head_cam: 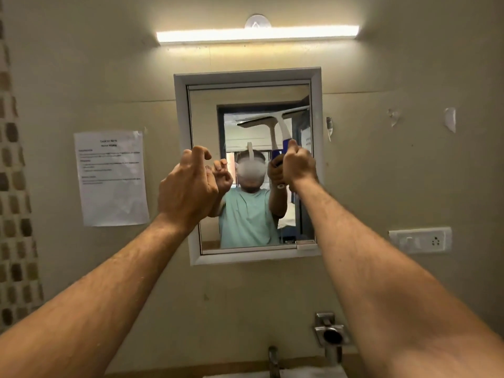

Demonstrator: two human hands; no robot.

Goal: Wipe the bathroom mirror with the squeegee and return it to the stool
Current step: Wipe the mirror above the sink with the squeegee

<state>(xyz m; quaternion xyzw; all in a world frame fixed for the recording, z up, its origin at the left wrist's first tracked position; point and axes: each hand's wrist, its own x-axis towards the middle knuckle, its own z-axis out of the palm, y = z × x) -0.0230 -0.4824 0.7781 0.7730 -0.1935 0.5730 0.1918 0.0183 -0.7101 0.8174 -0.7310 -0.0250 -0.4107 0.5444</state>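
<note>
A printed white paper notice [111, 178] is taped to the beige wall at left. The left hand [188, 186] hovers before the white-framed rectangular mirror [316, 159], fingers loosely curled, holding nothing. The right hand [297, 165] clenches the blue grip of the white-bladed squeegee [278, 126], its blade against the upper glass (near the right edge). Wiping looks underway; the lower glass and the return to the stool, out of view, seemingly remain.
</note>
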